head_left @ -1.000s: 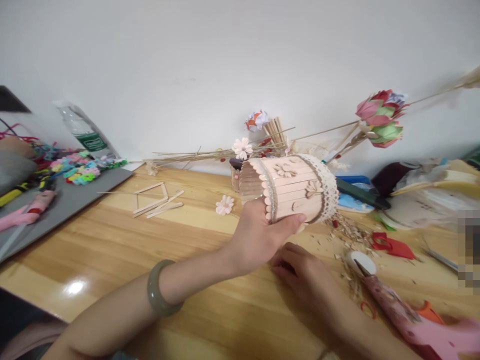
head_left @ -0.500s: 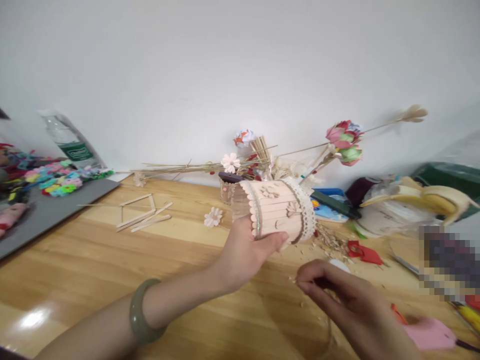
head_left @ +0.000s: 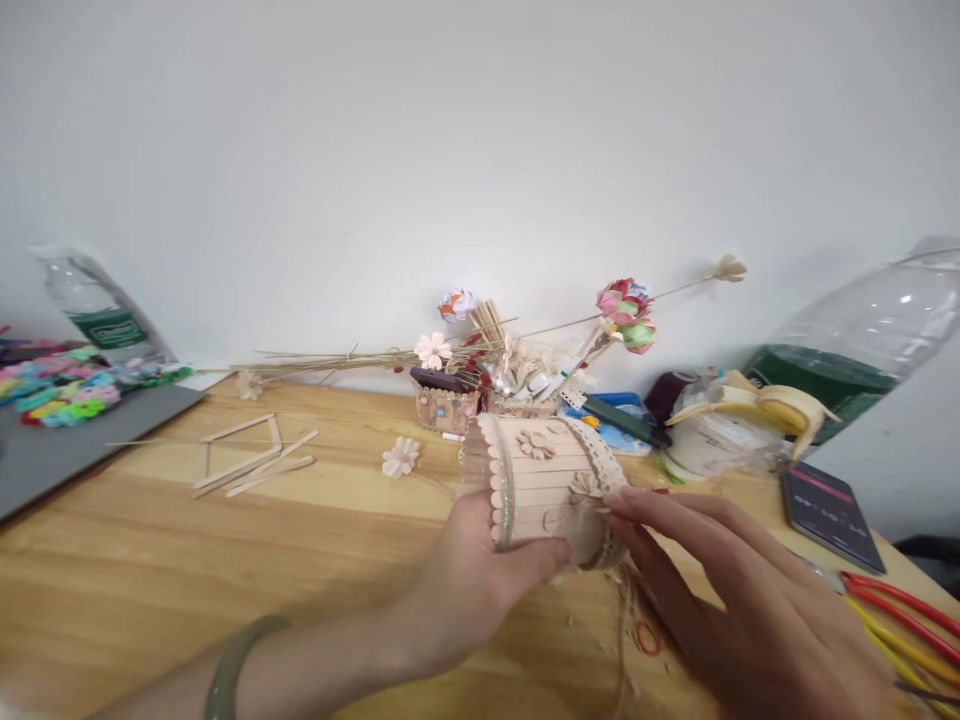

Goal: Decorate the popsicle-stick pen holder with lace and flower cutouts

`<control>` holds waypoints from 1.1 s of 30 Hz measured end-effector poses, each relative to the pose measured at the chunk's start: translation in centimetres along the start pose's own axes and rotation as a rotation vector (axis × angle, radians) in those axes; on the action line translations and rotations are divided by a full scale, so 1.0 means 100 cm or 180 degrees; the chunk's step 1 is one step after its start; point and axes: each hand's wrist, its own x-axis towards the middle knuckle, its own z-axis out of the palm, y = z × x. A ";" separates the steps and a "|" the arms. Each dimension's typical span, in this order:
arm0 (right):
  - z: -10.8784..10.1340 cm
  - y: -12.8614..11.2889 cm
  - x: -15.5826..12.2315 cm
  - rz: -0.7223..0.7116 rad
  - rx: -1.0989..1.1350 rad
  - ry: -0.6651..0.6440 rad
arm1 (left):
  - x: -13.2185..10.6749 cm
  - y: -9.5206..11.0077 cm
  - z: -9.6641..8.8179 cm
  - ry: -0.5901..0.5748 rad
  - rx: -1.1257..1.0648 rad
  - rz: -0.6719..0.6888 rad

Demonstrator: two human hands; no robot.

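Note:
My left hand (head_left: 480, 580) grips a round holder (head_left: 536, 475) built of flat wooden craft sticks, lying on its side in the air above the table. Glittery trim runs round its scalloped end, and lace circles the other end. Small petal shapes (head_left: 535, 445) form flowers on its side. The thumb and forefinger of my right hand (head_left: 720, 580) are pinched at the holder's side, close to the lower petals and the lace. What lies between these fingertips is too small and blurred to make out.
Loose craft sticks (head_left: 247, 465) and a pale flower (head_left: 400, 456) lie to the left. Behind stand decorated boxes (head_left: 446, 405) with dried stems and paper flowers. A phone (head_left: 832, 515), a peeled banana (head_left: 787, 410), a bottle (head_left: 862, 330) and red-handled pliers (head_left: 900, 595) are at the right.
My right hand has risen from above the table to the holder's side, its fingertips now at the petals. My view has turned to the right, showing the phone and the large bottle.

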 end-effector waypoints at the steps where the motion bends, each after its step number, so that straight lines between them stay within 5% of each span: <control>1: 0.000 0.000 0.000 -0.0022 0.0011 -0.0018 | 0.000 0.001 0.000 -0.0022 -0.0003 -0.0007; 13: -0.004 0.003 -0.007 0.0057 0.0039 -0.0366 | -0.001 0.004 0.001 0.0039 -0.0069 0.0015; 24: -0.004 -0.003 0.004 0.0312 -0.0002 -0.0115 | -0.001 0.004 0.000 0.0032 0.0020 0.0005; 33: -0.005 -0.005 0.002 0.0068 -0.0074 -0.0016 | -0.003 0.005 0.001 0.0011 -0.0021 -0.0028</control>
